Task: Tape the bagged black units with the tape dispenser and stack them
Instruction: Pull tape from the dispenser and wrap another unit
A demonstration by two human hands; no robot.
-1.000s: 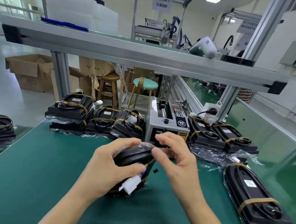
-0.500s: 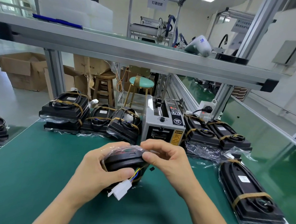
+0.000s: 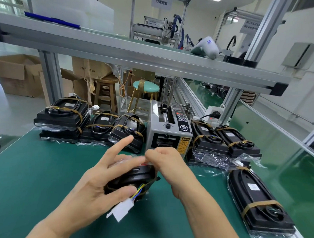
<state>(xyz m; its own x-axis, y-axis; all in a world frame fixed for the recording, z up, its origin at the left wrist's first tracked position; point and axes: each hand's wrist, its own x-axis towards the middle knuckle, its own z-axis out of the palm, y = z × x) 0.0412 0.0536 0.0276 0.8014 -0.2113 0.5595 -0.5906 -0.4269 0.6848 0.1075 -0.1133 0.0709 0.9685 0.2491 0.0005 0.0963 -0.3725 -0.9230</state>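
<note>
While the left hand [image 3: 100, 181] holds the bagged black unit [image 3: 132, 178] in front of the tape dispenser [image 3: 169, 130], thumb under it and index finger lifted, the right hand [image 3: 166, 162] pinches its clear bag; colored wires and a white connector [image 3: 122, 209] hang out.

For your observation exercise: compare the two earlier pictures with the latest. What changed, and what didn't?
The left hand lifted its index finger off the bagged unit, thumb still gripping. The right hand stays pinching at the unit's top. The tape dispenser and stacked units are unmoved.
</note>
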